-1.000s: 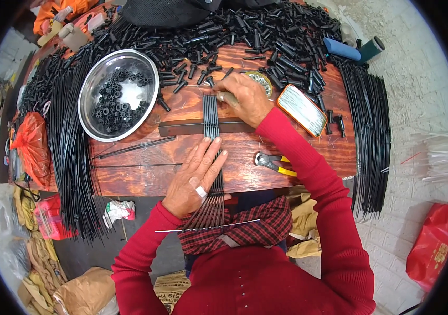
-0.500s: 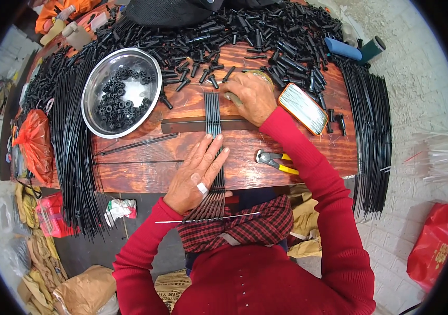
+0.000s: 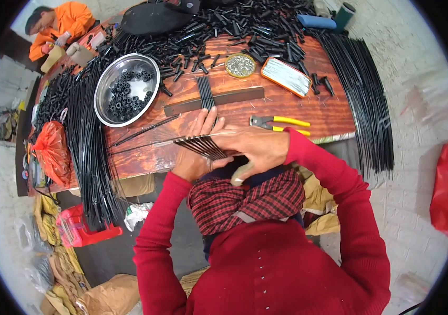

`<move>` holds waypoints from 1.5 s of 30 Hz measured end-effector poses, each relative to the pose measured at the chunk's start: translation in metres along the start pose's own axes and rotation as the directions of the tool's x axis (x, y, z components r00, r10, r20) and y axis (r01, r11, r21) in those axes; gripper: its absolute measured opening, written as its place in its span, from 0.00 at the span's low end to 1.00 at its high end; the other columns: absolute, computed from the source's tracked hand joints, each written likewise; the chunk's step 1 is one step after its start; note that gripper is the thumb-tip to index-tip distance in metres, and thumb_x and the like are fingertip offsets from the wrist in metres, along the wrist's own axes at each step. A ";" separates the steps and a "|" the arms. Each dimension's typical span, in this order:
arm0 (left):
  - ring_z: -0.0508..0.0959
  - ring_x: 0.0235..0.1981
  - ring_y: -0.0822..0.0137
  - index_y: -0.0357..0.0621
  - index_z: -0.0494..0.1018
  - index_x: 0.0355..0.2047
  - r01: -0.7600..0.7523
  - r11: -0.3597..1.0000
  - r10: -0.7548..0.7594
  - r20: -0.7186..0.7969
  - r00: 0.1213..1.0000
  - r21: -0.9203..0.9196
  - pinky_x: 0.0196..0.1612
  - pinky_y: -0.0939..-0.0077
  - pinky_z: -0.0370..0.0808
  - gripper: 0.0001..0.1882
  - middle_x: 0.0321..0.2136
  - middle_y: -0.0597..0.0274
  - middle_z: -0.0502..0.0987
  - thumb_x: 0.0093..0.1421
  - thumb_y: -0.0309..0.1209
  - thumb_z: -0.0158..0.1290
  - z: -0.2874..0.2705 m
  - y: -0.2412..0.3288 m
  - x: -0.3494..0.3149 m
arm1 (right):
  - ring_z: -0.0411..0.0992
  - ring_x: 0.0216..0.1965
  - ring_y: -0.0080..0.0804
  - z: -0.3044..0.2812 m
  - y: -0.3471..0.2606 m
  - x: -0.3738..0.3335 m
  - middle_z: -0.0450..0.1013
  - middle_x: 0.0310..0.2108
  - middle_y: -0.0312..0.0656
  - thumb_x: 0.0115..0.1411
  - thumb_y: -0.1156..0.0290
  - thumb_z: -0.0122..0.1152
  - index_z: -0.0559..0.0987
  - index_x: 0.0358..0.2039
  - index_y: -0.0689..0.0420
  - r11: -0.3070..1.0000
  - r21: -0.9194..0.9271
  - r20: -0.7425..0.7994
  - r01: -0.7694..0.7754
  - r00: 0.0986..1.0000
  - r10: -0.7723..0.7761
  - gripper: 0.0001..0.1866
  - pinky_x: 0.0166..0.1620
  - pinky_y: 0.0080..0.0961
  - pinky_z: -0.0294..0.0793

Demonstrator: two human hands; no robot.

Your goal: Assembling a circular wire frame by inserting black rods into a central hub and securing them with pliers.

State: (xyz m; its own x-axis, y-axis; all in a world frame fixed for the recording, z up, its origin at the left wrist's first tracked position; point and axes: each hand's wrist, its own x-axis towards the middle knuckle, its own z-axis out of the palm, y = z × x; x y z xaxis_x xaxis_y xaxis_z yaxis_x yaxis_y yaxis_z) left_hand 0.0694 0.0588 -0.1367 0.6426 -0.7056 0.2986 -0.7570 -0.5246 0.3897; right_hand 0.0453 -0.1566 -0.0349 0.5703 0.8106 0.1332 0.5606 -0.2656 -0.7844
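Rods (image 3: pixel 203 146), thin and black, lie fanned across your two hands just above the near edge of the wooden table (image 3: pixel 308 107). Your right hand (image 3: pixel 258 149) is closed over their near ends, fingers wrapped around the bundle, while your left hand (image 3: pixel 197 152) lies under it with fingers stretched out flat, not clenched (the palm is hidden, so how firmly it holds cannot be told). Ahead on the table, more black rods (image 3: pixel 205 92) lie across a dark flat bar (image 3: pixel 218 100). Yellow-handled pliers (image 3: pixel 279 122) lie just right of your hands. A steel bowl (image 3: pixel 103 102) of small black rings sits to the left, with long bundles of rods (image 3: pixel 90 157) hanging beside it.
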 end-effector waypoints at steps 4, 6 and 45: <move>0.52 0.70 0.45 0.43 0.61 0.65 -0.044 0.997 0.040 -0.063 0.997 -0.067 0.69 0.52 0.52 0.41 0.69 0.49 0.54 0.56 0.50 0.56 0.006 0.004 -0.002 | 0.73 0.46 0.49 0.033 0.000 0.007 0.75 0.42 0.49 0.49 0.61 0.70 0.77 0.49 0.59 0.956 -0.292 -0.331 -0.036 0.941 -0.065 0.28 0.49 0.40 0.73; 0.52 0.70 0.44 0.42 0.62 0.65 -0.069 0.993 0.058 -0.115 0.992 -0.094 0.70 0.54 0.50 0.35 0.69 0.47 0.54 0.60 0.46 0.52 0.010 0.009 -0.005 | 0.74 0.44 0.48 0.048 0.004 0.006 0.76 0.40 0.46 0.50 0.61 0.69 0.79 0.47 0.57 0.929 -0.370 -0.371 0.002 0.916 -0.150 0.24 0.45 0.41 0.74; 0.53 0.70 0.49 0.50 0.62 0.66 0.053 0.998 -0.051 -0.030 0.998 0.047 0.68 0.50 0.54 0.34 0.70 0.55 0.53 0.61 0.44 0.50 0.022 0.058 -0.036 | 0.75 0.40 0.36 0.081 -0.017 -0.028 0.76 0.35 0.37 0.47 0.64 0.70 0.81 0.35 0.53 0.957 -0.289 -0.441 0.029 0.883 -0.160 0.14 0.39 0.33 0.76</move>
State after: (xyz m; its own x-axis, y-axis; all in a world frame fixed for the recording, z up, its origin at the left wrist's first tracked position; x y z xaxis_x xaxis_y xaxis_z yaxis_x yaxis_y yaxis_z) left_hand -0.0004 0.0436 -0.1436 0.6838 -0.6633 0.3041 -0.7269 -0.5826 0.3637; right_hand -0.0292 -0.1325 -0.0745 0.6787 0.5277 0.5108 0.7266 -0.3816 -0.5713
